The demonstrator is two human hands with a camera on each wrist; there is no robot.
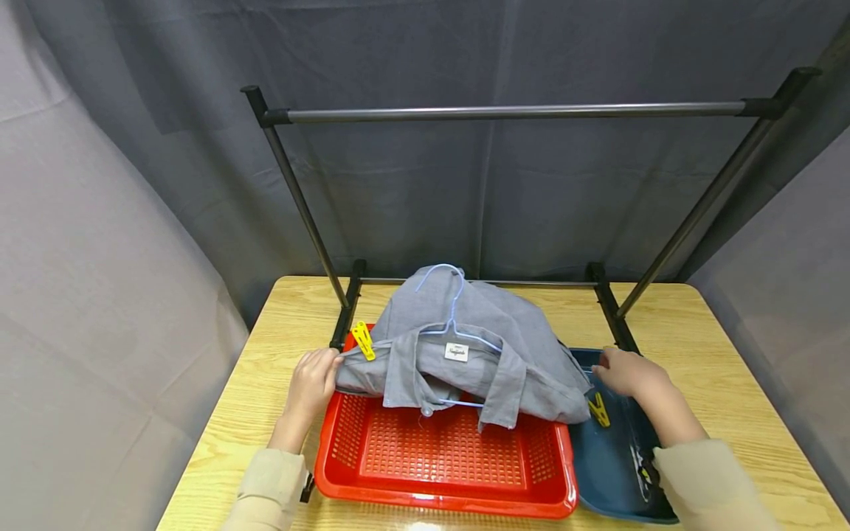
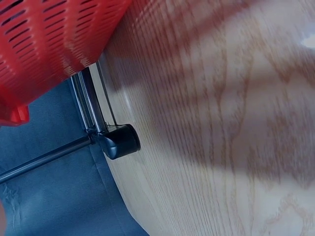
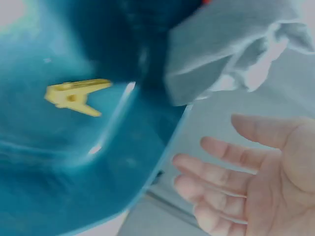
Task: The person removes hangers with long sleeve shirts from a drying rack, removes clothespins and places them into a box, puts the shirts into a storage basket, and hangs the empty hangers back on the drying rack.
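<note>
A grey collared shirt [image 1: 471,317] on a light-blue hanger [image 1: 453,310] lies over the back of a red basket [image 1: 432,495]. A yellow clothespin [image 1: 363,341] is clipped at the shirt's left shoulder. Beside it, my left hand [image 1: 312,383] pinches the shirt's left edge; the left wrist view barely catches this hand. Over the far part of a blue tray [image 1: 607,472], my right hand [image 1: 631,372] is held with fingers loosely spread and nothing in them, as the right wrist view shows [image 3: 246,182]. Another yellow clothespin [image 3: 74,96] lies in the tray, near the shirt's right sleeve.
Behind the basket stands a metal rack with a horizontal bar [image 1: 518,112] and slanted posts. Its black feet [image 2: 120,141] rest on the wooden table [image 1: 219,457]. Grey curtains [image 1: 398,192] surround the table. Small dark and yellow items [image 1: 644,472] lie in the tray near my right sleeve.
</note>
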